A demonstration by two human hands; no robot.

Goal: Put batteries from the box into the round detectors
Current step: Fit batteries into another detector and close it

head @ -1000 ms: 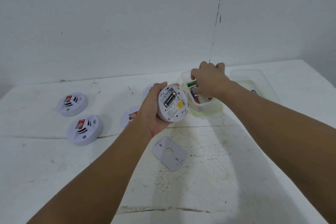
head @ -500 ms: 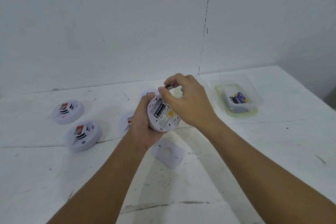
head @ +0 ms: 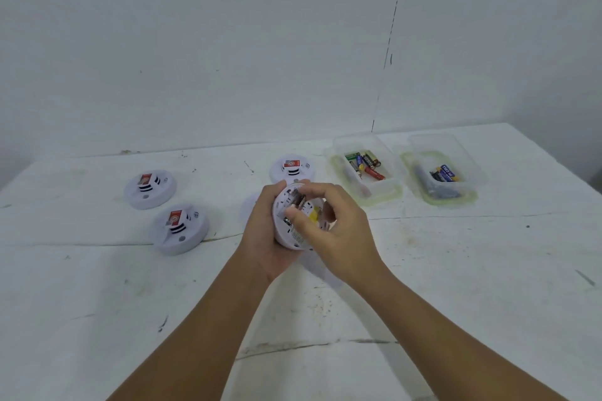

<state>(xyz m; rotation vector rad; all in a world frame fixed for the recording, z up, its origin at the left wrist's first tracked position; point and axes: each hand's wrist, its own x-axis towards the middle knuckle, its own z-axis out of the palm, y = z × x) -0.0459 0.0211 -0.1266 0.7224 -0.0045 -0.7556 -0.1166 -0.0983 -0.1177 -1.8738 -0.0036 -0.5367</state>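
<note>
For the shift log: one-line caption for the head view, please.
Left hand holds an open detector while the right hand works at its battery bay.

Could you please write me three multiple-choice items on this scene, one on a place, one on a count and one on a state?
1. Where does the box of mixed batteries stand relative to the held detector?
A. to its far right
B. to its near left
C. under it

2. How many clear boxes are on the table?
A. one
B. two
C. four

3. What is the left hand doing?
A. lying flat on the table
B. reaching into a box
C. gripping the detector

Answers:
1 A: the box sits beyond and right of the hands.
2 B: the battery box and a second box stand side by side.
3 C: its fingers curl round the detector's rim while the right hand works at the open back.
</note>
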